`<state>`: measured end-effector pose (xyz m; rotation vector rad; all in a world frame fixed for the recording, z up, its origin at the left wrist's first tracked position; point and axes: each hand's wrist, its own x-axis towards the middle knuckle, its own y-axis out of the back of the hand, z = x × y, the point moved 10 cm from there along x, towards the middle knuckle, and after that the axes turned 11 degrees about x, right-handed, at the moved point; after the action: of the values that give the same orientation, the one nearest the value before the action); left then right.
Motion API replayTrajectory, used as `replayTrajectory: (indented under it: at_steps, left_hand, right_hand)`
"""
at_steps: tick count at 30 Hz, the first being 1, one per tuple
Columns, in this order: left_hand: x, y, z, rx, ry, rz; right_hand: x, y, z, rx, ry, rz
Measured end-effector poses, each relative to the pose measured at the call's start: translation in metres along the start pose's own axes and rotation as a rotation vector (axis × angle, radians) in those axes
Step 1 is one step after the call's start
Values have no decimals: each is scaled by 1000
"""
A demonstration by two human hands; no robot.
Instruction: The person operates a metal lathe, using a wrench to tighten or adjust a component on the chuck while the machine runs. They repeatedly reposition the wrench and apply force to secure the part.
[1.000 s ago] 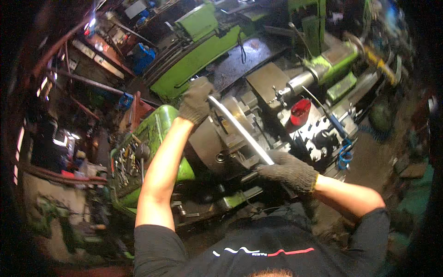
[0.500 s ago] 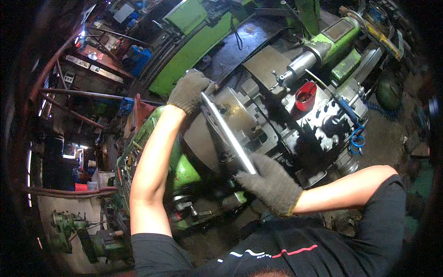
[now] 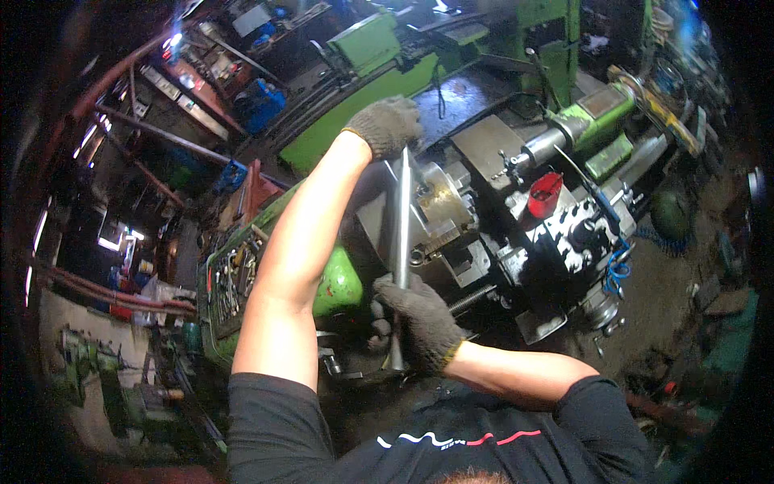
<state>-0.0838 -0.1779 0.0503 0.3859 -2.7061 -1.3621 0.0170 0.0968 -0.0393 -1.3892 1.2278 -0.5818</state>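
A long, shiny metal bar (image 3: 403, 214) runs nearly straight toward me in front of the lathe chuck (image 3: 445, 206). My left hand (image 3: 389, 127), in a grey-brown knit glove, curls over the bar's far end, its fingertips partly hidden. Gloved the same way, my right hand (image 3: 423, 321) wraps round the bar lower down, and the near end sticks out below the fist. The chuck, with stepped jaws, is just right of the bar. Below and left of it sits a rounded green cover (image 3: 339, 282).
A red cup (image 3: 545, 194) stands on the lathe carriage, beside a blue coiled hose (image 3: 619, 274). The green tailstock (image 3: 601, 117) is at the far right. On the left lies a tray of wrenches (image 3: 234, 278). Another green machine (image 3: 363, 48) stands behind.
The bar has swung from a slant to nearly upright in view. My left hand has moved right and slightly up; my right hand has shifted left along with the bar's near end.
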Motion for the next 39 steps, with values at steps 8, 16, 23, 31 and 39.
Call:
replayTrajectory:
  at_steps: [8, 16, 23, 31, 39]
  left_hand:
    - [-53, 10, -18, 21, 339, -487]
    - [-93, -9, 37, -445, 720, -249]
    - [-105, -8, 47, -317, 880, -68]
    - [-110, 1, 40, -193, 998, 1]
    - [-107, -2, 39, -223, 1005, 86]
  right_hand:
    - [-47, 31, -212, -1230, 109, -103]
    - [51, -13, -378, -2556, 706, -278]
    - [152, -45, -385, -2673, 867, -420]
    - [191, -73, -374, -2793, 1038, -493]
    - [215, -75, -373, -2905, 930, -275]
